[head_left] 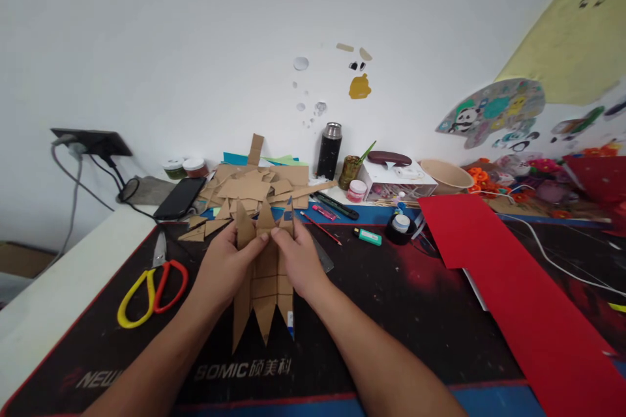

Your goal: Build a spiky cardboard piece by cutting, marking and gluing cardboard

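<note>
A white wall (195, 45) rises behind the desk, with small stickers (360, 86) on it and a yellow sheet (552, 39) at the upper right. A dark mat (425, 326) with a red edge line and white lettering covers most of the desk.

In the middle, held up over the mat, is a folded cardboard piece (265, 287) with three points at the top and three at the bottom. Creases run across it, and a small blue and white mark shows near its lower right corner. The left hand (229, 260) pinches its left side, thumb on the near face; the right hand (300, 257) pinches its right side the same way, the two thumbs close together near the top. The fingers behind the cardboard are mostly hidden.

Scissors (157, 267) with one yellow and one red handle lie to the left, apart from the hands. Behind the hands is a heap of cardboard scraps (249, 186), with a phone (180, 199) to its left and a black bottle (329, 155) to its right. A red pencil (321, 228) lies beyond the right hand. Farther right, a large red sheet (499, 287) stretches toward the near edge, and a shallow bowl (447, 177) stands near the wall.
</note>
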